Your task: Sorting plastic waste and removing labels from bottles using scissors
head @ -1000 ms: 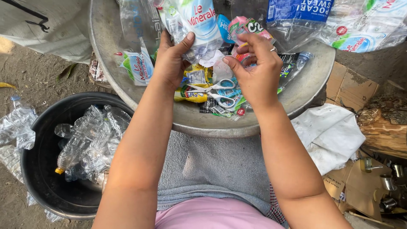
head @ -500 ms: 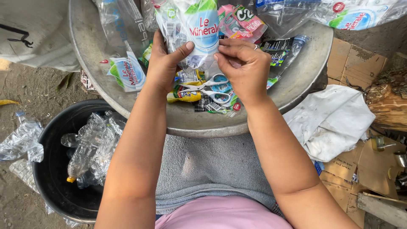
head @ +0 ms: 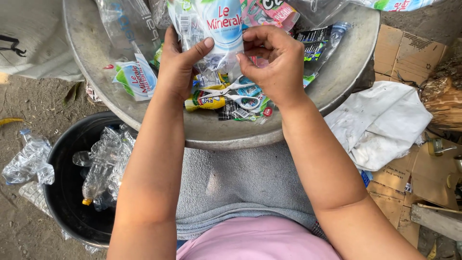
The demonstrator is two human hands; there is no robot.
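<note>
— Both hands have drawn closer over the metal basin (head: pixel 211 135) since a second ago?
— Yes. Left hand (head: pixel 180 65) and right hand (head: pixel 272 62) each pinch the plastic bottle (head: pixel 224 29), held above the scissors (head: pixel 236 94).

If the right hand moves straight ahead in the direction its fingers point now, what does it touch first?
The right hand points left toward the clear plastic bottle, whose label its fingers already pinch. Beyond it is the left hand. Depth is unclear.
</note>
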